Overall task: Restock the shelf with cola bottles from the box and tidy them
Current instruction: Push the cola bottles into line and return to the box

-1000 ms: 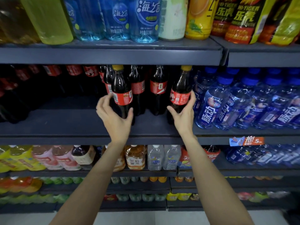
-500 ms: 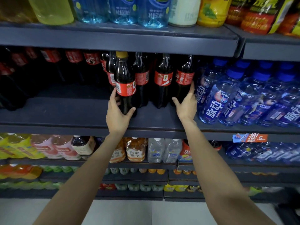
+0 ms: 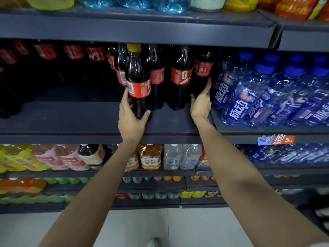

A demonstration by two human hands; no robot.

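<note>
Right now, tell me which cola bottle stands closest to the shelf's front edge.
The yellow-capped cola bottle gripped by the left hand. It stands forward of the other cola bottles, which sit further back; its cap is the only one showing.

Yellow-capped cola bottle [image 3: 138, 81] upright, front of shelf [image 3: 89, 120]

Dim, shadowed shelf recesses, soft blur, wide-angle bending at edges

Single head view, worn high, facing forward and slightly down at the cola shelf [image 3: 99, 120] from arm's reach. Upper shelf edge just above it, lower drink shelves and floor [image 3: 135, 227] below it, both forearms reaching in from beneath.
</note>
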